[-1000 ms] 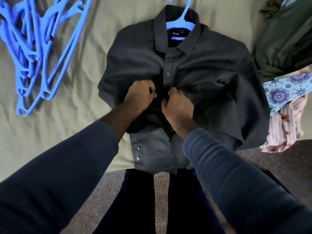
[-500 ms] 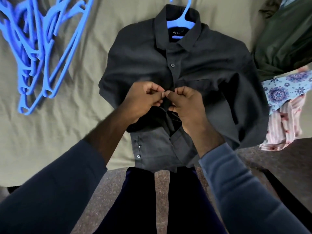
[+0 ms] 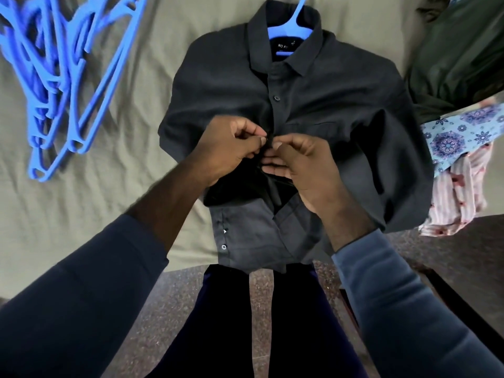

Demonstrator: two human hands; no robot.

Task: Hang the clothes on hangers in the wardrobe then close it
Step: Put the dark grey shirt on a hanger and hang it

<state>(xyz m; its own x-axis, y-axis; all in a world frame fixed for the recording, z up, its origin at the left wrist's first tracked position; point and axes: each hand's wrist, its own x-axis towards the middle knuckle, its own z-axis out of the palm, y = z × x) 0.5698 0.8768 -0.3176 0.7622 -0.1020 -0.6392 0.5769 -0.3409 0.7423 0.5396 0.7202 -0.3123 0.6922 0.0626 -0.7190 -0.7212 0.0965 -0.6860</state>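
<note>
Dark charcoal collared button-up shirt, spread front-up on olive-green bedsheet, collar at the far side, hem draped over the sheet's near edge. One button below the collar fastened; lower front open, with the placket pinched mid-chest between left hand and right hand. Inside the collar, blue plastic hanger, hook poking out beyond it. Far left on the sheet, tangled heap of blue plastic hangers. Just beside the shirt's right edge, bunched together: dark green garment, blue floral-print cloth, pink striped garment.
</note>
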